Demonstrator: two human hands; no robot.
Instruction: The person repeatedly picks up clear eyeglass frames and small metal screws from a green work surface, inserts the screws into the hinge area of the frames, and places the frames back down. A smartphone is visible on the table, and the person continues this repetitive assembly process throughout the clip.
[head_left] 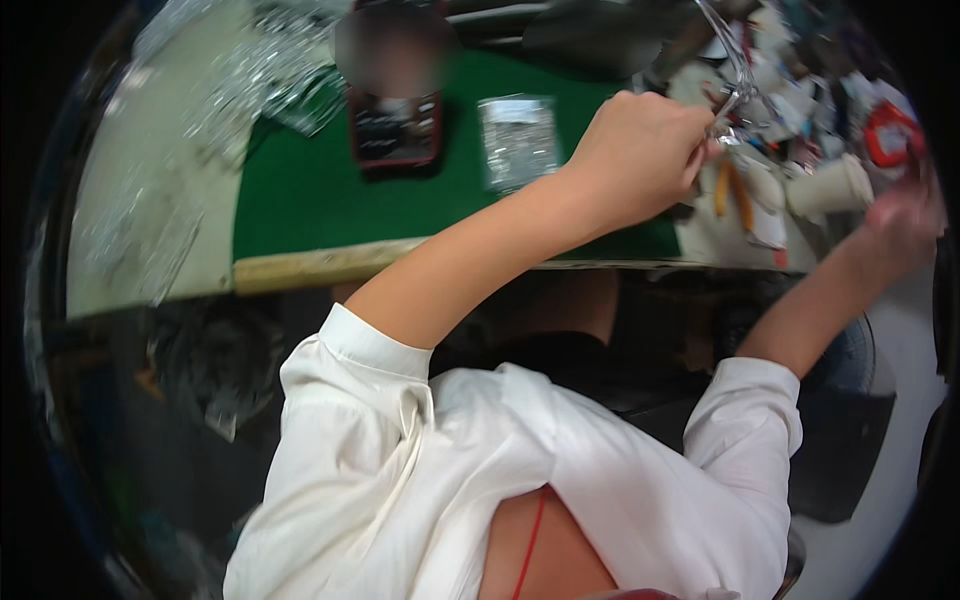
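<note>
My left hand [645, 155] is closed, reaching across the green mat toward the cluttered right side. At its fingertips is a shiny, see-through strip [738, 85] that looks like crumpled plastic; the fingers hide the part they pinch. Far to the right, my right hand [908, 212] is smeared by motion, so its fingers cannot be made out. Just above it is a red ring-shaped object [890, 135], and a cream-coloured cylinder, like a cup or spool [832, 187], lies beside it. A clear packet of small pieces [520, 143] lies on the mat, left of my left hand.
The green mat [300, 200] covers the table's middle, with a wooden strip [330, 266] along its front edge. A red-cased phone [396, 125] lies on it. Clear plastic bags [270, 85] pile up at the far left. Yellow-handled pliers [733, 190] lie among the clutter at right.
</note>
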